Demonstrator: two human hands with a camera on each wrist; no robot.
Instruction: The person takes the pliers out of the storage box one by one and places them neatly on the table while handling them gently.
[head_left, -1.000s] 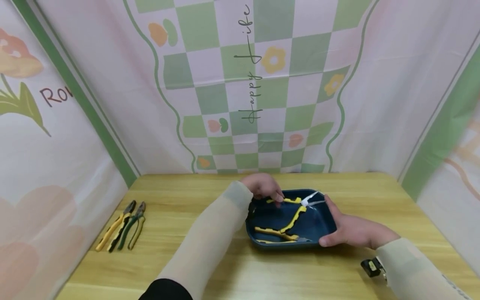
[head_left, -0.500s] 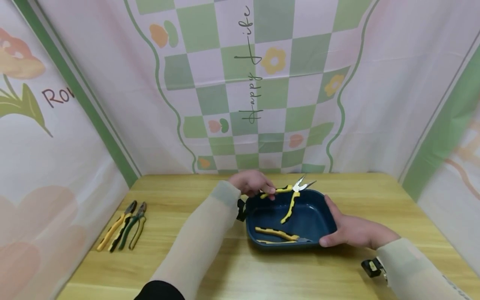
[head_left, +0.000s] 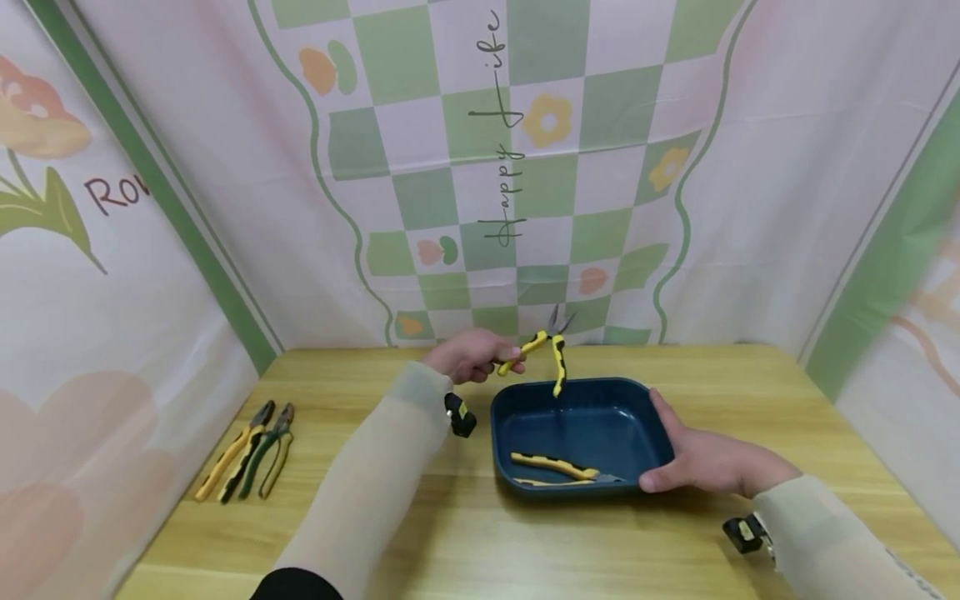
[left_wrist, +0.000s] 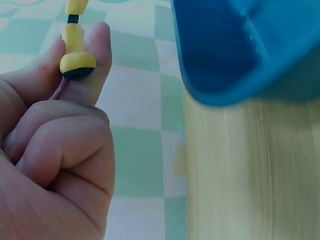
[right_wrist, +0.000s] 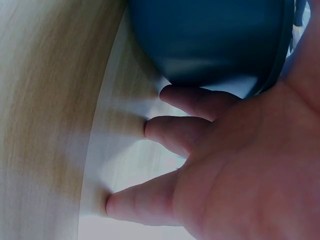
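My left hand (head_left: 474,354) pinches one handle of a pair of long-nose pliers (head_left: 553,340) between thumb and index finger; the other fingers curl into the palm. Yellow and black grips cover the pliers' handles, which are spread with the jaws pointing up and away. They hang just beyond the back rim of a dark blue dish (head_left: 585,398). The left wrist view shows the pinched handle end (left_wrist: 76,65) close up. My right hand (head_left: 705,457) lies against the dish's right side, thumb at the front corner, with straight fingertips touching the table. Yellow-handled pliers (head_left: 555,464) lie inside, partly hidden by the front wall.
On the wooden table's left side lie yellow-and-black pliers (head_left: 236,454) and green-and-yellow pliers (head_left: 267,452), side by side. A patterned cloth (head_left: 517,275) hangs behind the table's back edge. Similar cloth borders the left and right sides.
My left hand has lifted the long-nose pliers out of the dish, moving them up, back and to the left. My right hand and the dish have stayed put.
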